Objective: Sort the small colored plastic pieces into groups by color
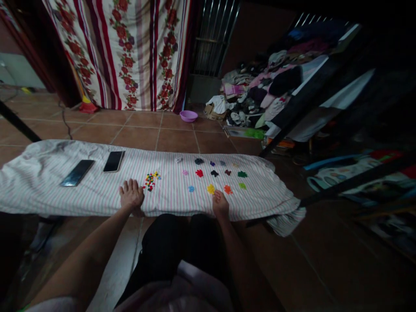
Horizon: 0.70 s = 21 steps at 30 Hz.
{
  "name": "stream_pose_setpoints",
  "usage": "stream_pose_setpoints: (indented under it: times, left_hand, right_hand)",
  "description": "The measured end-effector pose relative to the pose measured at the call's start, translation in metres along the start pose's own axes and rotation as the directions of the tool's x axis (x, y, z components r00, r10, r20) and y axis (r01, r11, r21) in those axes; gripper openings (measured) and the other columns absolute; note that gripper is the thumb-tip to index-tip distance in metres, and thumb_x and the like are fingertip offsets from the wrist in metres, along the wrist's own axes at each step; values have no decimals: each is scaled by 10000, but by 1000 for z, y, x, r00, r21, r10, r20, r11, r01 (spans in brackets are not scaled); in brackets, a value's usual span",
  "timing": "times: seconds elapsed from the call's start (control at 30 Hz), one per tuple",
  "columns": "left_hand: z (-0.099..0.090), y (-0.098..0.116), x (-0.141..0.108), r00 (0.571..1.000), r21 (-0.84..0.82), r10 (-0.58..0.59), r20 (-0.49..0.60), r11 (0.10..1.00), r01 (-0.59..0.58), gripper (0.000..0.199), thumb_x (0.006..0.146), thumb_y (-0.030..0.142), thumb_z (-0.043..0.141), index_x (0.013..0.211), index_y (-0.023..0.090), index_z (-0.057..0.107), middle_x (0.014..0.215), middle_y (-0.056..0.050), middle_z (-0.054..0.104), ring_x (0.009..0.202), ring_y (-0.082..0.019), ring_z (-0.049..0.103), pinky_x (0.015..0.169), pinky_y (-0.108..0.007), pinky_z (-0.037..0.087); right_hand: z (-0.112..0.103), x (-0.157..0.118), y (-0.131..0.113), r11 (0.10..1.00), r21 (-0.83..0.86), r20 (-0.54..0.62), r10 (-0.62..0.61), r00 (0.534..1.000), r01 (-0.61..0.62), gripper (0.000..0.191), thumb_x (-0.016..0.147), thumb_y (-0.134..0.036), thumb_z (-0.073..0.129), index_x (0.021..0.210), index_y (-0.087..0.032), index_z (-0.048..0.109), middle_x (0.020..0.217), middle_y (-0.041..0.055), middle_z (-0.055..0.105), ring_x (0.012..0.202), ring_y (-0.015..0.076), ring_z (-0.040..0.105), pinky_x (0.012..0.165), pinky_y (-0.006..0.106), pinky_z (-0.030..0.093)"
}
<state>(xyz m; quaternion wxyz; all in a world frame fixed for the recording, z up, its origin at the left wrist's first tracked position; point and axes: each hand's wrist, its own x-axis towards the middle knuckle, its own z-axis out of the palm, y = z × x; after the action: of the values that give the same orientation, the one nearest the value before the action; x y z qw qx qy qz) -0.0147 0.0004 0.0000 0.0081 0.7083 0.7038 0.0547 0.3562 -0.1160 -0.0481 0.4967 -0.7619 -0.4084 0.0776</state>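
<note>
My left hand (131, 195) lies flat on the striped cloth with its fingers spread, holding nothing. Just right of it is a mixed heap of tiny coloured pieces (151, 180), mainly red, yellow and green. My right hand (221, 203) has its fingers drawn together at the edge of a small yellow pile (211, 189); anything between the fingertips is too small to make out. Around it sit other piles sorted by colour, among them an orange pile (228, 189), a light blue pile (191, 189), a red pile (199, 173), a black pile (214, 173) and a dark green pile (242, 174).
Two phones, one nearer (77, 173) and one farther (113, 161), lie at the left on the cloth-covered surface (172, 201). Beyond are a purple basin (189, 115) on the tiled floor, a flowered curtain (139, 56) and heaped clothes (256, 86). Dark bars flank the surface.
</note>
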Motion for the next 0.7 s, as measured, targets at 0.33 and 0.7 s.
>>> stream_pose_setpoints:
  times: [0.33,0.7]
  left_hand:
    - [-20,-19,16,928,83,80,363,990,-117,830,854,611,261,1500,95,195,1574,-163,136,1459,-324,111,1144,-491,202]
    - [-14,-5,7,901,84,48,430,992,-93,1133,720,835,205,1497,18,92,1555,-245,23,1454,-381,15,1143,-549,135]
  right_hand:
    - [-5,-1,3,998,-23,95,-55,994,57,446,840,-305,356,1163,-138,614,1157,141,671,1068,225,642,989,397,486]
    - [-7,-4,3,980,-50,114,-184,976,190,465,826,-280,352,1185,-139,613,1144,142,664,1001,232,639,938,420,512]
